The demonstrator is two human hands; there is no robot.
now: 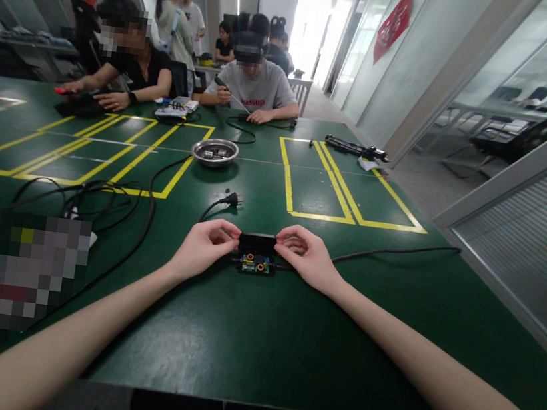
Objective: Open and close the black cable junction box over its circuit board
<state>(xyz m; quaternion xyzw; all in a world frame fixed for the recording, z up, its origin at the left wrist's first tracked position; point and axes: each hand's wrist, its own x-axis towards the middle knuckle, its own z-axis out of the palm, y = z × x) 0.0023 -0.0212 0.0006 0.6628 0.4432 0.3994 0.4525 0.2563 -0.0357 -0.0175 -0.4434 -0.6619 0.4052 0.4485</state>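
A small black power adapter [256, 254] lies on the green table [256, 337], its casing open so that a circuit board with coloured parts shows. My left hand [206, 244] pinches its left end with curled fingers. My right hand [304, 255] grips its right end the same way. A black cable [393, 252] runs from the adapter off to the right. Another cable with a plug [230, 199] lies just behind the adapter.
A metal bowl [214, 151] with small parts stands further back. Yellow tape lines [325, 192] mark boxes on the table. Tangled black cables [87, 197] lie at the left. A black tool [354, 148] rests at the far right. Other people sit working at the far edge.
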